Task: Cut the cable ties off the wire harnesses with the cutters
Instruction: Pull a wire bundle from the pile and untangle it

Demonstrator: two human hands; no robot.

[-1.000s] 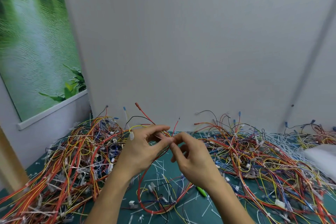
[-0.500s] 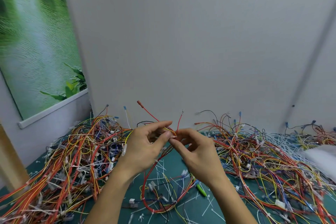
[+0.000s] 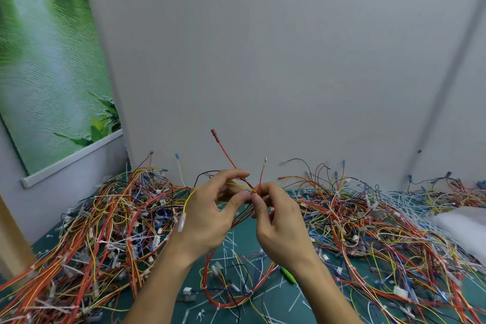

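I hold one wire harness (image 3: 231, 294) of red, yellow and black wires up over the green mat (image 3: 286, 300). My left hand (image 3: 210, 213) and my right hand (image 3: 278, 223) both pinch it at the same spot, fingertips nearly touching. Two red wire ends stick up above my fingers, and the harness loops down to the mat between my forearms. A green handle (image 3: 288, 275), likely the cutters, lies on the mat beside my right forearm; neither hand holds it. Cut white cable ties (image 3: 294, 302) are scattered on the mat.
A big tangle of harnesses (image 3: 105, 231) covers the mat on the left, another pile (image 3: 381, 223) on the right. A white cloth-like thing (image 3: 462, 229) sits at the right edge. A grey wall stands close behind; a green poster (image 3: 47, 66) hangs at left.
Both hands have risen a little with the harness, and the wire ends stand higher against the wall. The pinch point between my fingertips has tightened.
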